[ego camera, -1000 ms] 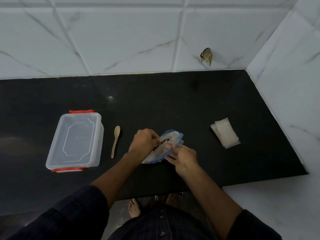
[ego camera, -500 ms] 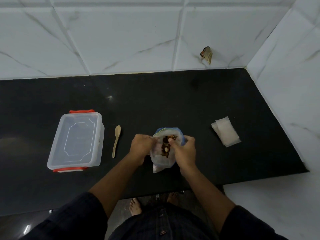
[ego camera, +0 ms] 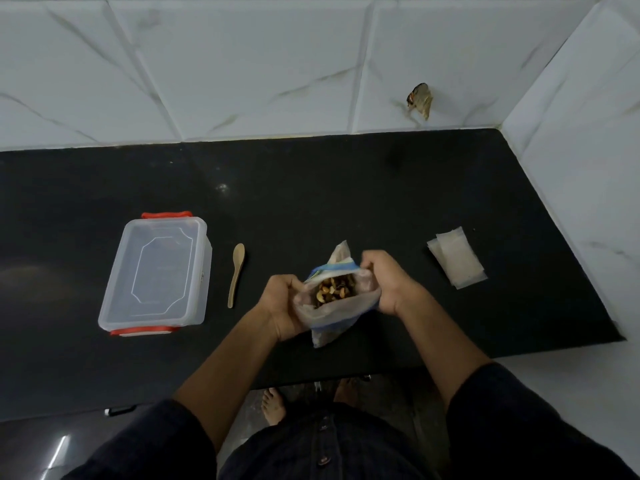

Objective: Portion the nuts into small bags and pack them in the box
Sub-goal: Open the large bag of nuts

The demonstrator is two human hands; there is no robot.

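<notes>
nuts (ego camera: pixel 334 292) now show in the zip bag (ego camera: pixel 337 308) near the counter's (ego camera: pixel 311 188) front edge, mouth pulled wider than a second ago, my left hand (ego camera: pixel 282 306) and right hand (ego camera: pixel 388 284) each gripping a side, so i reckon scooping comes next.

A clear zip-top plastic bag (ego camera: pixel 341 306) sits near the front edge of the black stone counter (ego camera: pixel 311 188), with mixed nuts (ego camera: pixel 334 292) in it. The left hand (ego camera: pixel 282 308) is at the bag's left side, the right hand (ego camera: pixel 388 282) at its right. Left of the bag lies a small wooden spoon (ego camera: pixel 236 273); further left stands a lidded clear plastic box with red clips (ego camera: pixel 156 273). Well to the bag's right lies a stack of small clear bags (ego camera: pixel 457 259). Behind the bag runs the white tiled wall (ego camera: pixel 242 64).
</notes>
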